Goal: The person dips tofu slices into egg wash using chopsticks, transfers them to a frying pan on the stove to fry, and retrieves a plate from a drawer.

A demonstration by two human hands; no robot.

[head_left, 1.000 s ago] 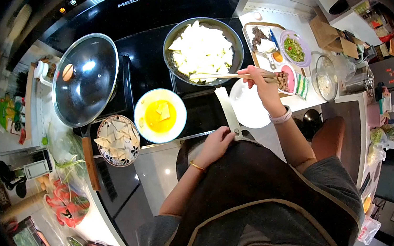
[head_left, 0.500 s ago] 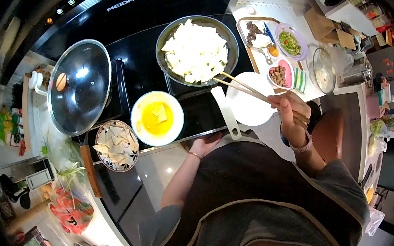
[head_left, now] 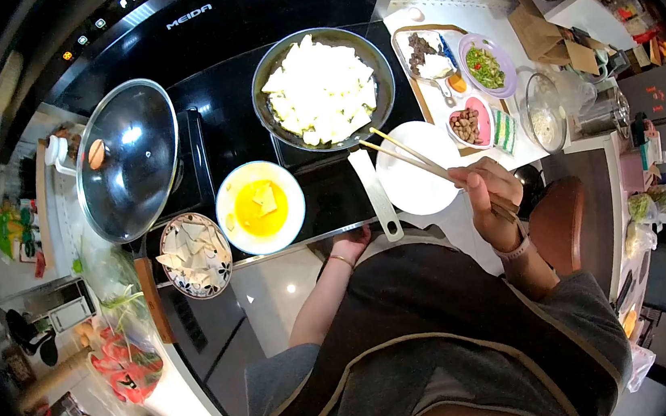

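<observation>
My right hand (head_left: 488,198) is closed around a pair of chopsticks (head_left: 417,160). Their tips are slightly apart, over the gap between the frying pan (head_left: 259,102) and a white plate (head_left: 420,187). The pan is heaped with pale pieces of food (head_left: 322,89), and its pale handle (head_left: 375,197) points toward me. My left hand (head_left: 351,245) hangs by the stove's front edge, near my apron, with nothing visible in it and its fingers loosely apart. To its left stands a bowl of beaten egg (head_left: 260,207) with a pale slice in it. A patterned bowl (head_left: 196,255) holds more slices.
A lidded pan (head_left: 129,160) sits on the left burner, its wooden handle (head_left: 153,300) toward me. At right, a tray (head_left: 431,100) holds small dishes, beside a lilac bowl (head_left: 488,66) and a glass bowl (head_left: 544,113). A brown chair (head_left: 558,225) stands right.
The chopstick tips have drawn back from the pan's rim toward the white plate. My left hand has shifted slightly right, its fingers less stretched. The whole view has turned slightly.
</observation>
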